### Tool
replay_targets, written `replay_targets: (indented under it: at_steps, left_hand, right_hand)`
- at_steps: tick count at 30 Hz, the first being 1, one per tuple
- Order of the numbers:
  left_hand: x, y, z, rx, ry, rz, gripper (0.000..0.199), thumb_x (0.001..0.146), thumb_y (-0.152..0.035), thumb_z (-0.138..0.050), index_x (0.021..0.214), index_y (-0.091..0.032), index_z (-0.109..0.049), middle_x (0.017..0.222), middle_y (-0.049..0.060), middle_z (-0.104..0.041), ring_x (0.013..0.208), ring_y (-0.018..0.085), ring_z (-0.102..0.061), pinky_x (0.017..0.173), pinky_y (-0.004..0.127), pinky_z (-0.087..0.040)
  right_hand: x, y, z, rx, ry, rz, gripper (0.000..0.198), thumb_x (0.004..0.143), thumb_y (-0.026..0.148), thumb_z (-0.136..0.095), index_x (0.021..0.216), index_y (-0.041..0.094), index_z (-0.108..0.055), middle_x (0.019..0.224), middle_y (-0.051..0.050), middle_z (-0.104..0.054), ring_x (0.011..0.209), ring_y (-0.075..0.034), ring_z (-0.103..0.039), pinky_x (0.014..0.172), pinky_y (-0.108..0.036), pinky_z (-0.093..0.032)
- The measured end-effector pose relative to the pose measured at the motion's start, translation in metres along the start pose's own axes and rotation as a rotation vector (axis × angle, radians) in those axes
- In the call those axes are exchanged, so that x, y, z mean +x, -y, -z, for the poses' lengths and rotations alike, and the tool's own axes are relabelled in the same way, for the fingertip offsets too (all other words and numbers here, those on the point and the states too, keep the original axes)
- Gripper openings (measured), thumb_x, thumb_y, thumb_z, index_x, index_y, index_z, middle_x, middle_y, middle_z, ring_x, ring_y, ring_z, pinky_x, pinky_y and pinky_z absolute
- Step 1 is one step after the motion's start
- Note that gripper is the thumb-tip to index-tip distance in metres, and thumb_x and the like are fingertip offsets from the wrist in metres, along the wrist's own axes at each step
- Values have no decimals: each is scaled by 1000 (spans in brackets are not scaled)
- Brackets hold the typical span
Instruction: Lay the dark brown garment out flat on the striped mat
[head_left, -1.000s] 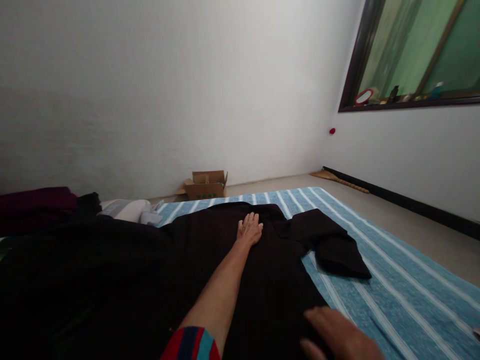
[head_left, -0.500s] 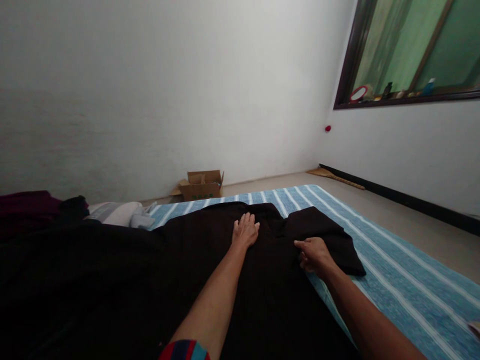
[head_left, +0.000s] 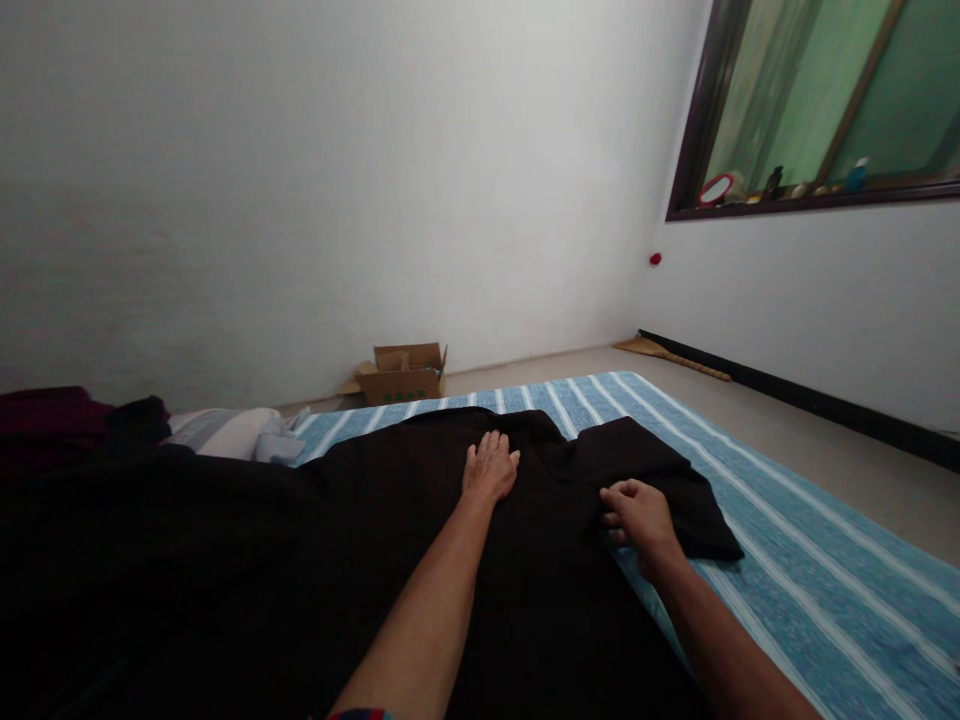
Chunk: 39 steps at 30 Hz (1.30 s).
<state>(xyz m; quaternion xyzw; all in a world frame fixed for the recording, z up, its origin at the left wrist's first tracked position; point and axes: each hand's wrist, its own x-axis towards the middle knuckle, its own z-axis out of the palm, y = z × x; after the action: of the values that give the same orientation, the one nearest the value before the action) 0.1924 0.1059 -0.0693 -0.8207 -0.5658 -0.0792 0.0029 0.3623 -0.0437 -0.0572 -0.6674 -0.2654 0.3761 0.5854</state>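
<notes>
A large black garment (head_left: 540, 600), looking like a shirt or jacket, lies spread across the bed, its short sleeve (head_left: 645, 455) pointing right. My left hand (head_left: 491, 467) rests flat on its upper part, fingers stretched out. At the underside of the sleeve, where it meets the body, my right hand (head_left: 637, 515) pinches the cloth between thumb and fingers. Some of the right hand's fingertips are hidden against the dark fabric.
A blue sheet with white stripes (head_left: 795, 560) covers the bed. Maroon cloth (head_left: 52, 425) and a pale striped bundle (head_left: 229, 432) lie at the left. Beyond the bed's far edge, an open cardboard box (head_left: 401, 385) stands on the floor by the wall.
My right hand has shifted slightly right with the pinched cloth, and the sleeve end has slid a little right. My left hand stays in place.
</notes>
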Motion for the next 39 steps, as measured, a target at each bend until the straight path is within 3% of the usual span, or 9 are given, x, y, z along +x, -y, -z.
replay_targets:
  at_steps: [5,8,14,17,20,26,31,35,39]
  left_hand:
    - [1,0,-2,-3,1,-1,50,92,-41,-21,133,-17,-35,145,10,-30,135,22,-20,106,44,-19]
    - [0,0,-1,-5,-7,-5,49,92,-40,-22,133,-17,-36,145,11,-31,135,23,-20,106,44,-18]
    - [0,0,-2,-11,-17,-5,47,92,-41,-24,132,-19,-36,144,10,-32,134,22,-22,106,43,-20]
    - [0,1,-3,-15,-39,-10,47,92,-41,-25,130,-19,-37,143,10,-33,133,22,-24,105,42,-20]
    - [-2,0,-2,-19,-66,-13,45,92,-39,-26,128,-17,-40,141,12,-35,132,23,-26,105,41,-21]
    - [-5,-3,4,-31,-77,-31,39,92,-37,-28,121,-16,-45,135,13,-40,129,24,-30,103,39,-24]
    - [-5,-2,2,-42,-53,-37,42,91,-37,-29,124,-16,-43,140,12,-36,131,24,-26,104,41,-23]
    - [-6,-2,1,-52,-33,-36,44,91,-37,-30,128,-16,-39,143,11,-34,133,23,-24,106,42,-21]
    - [-8,-3,0,-63,-34,-29,43,90,-36,-31,128,-16,-39,143,11,-34,133,23,-23,106,43,-22]
  right_hand:
    - [-1,5,-1,323,71,-258,27,76,37,-61,71,20,-42,54,5,-46,49,-13,-59,41,-19,-42]
    - [3,5,-3,276,194,-317,35,79,48,-55,64,19,-42,52,2,-48,42,-11,-53,38,-20,-37]
    - [6,7,-6,77,43,-37,30,72,37,-60,58,21,-40,47,6,-43,42,-10,-43,42,-22,-34]
    - [10,4,4,-293,-44,161,27,72,36,-59,57,21,-42,51,3,-49,52,-12,-49,49,-23,-35]
    - [17,1,17,-695,-28,177,25,74,35,-53,55,19,-48,49,-2,-52,49,-16,-52,48,-26,-35]
    - [0,35,27,-1033,-58,228,33,78,44,-50,57,18,-57,67,-12,-62,70,-27,-61,58,-33,-38]
    - [-12,71,-7,-1250,-84,525,31,86,41,-41,85,20,-62,80,-9,-64,80,-27,-61,64,-33,-39]
    - [24,76,-46,-1093,86,739,30,85,32,-48,109,17,-59,105,-9,-61,100,-24,-56,79,-30,-39]
    - [69,75,-81,-1066,136,740,48,85,39,-49,126,13,-49,123,-12,-53,112,-21,-49,87,-28,-37]
